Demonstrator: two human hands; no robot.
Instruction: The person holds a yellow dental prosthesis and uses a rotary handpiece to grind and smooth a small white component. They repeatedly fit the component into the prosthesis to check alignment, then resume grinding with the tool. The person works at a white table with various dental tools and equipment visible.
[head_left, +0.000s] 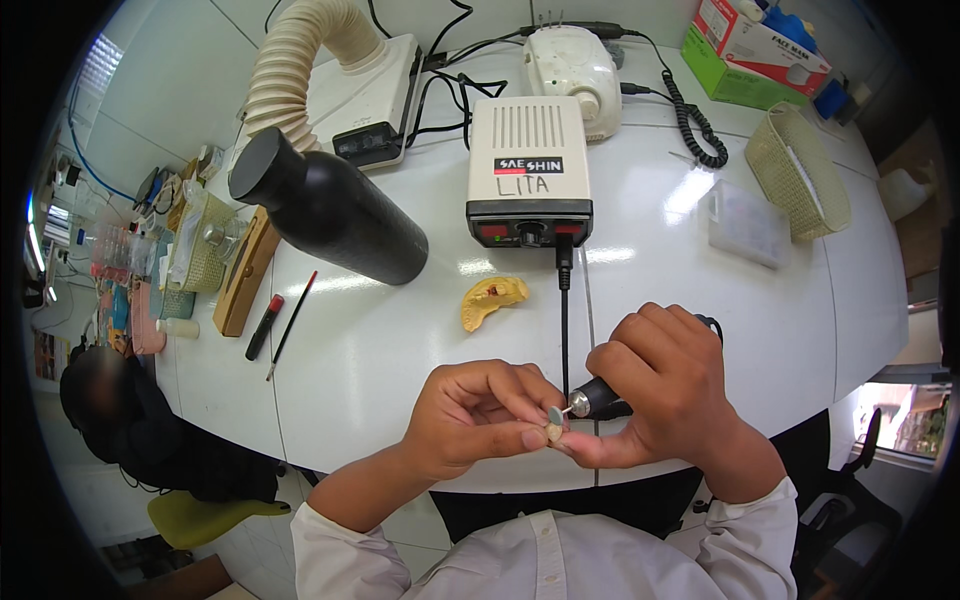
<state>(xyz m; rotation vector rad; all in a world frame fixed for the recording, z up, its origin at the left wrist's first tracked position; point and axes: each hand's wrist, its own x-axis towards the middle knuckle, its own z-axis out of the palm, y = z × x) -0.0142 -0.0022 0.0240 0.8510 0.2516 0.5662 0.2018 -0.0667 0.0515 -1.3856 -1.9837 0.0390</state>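
My left hand point(470, 418) pinches a small cream-coloured piece shaped like a dental crown point(553, 432) between thumb and fingertips. Wrapped around a black rotary handpiece point(598, 398), my right hand point(668, 385) has its thumb stretched toward the left fingertips. A small grey-green disc point(556, 413) on the handpiece's metal shank is right at the crown; whether they touch I cannot tell. Beyond the hands lies a yellow dental cast point(494, 300) in a curved arch shape. Behind it stands the cream control box point(530, 170) with a black cable running down toward me.
A black bottle point(340, 205) stands left of the control box. A red-capped pen point(264, 327), a thin brush point(292, 325) and a wooden block point(247, 272) lie further left. Rightward are a clear plastic case point(745, 225) and a woven basket point(797, 170). A person point(150, 420) sits at far left.
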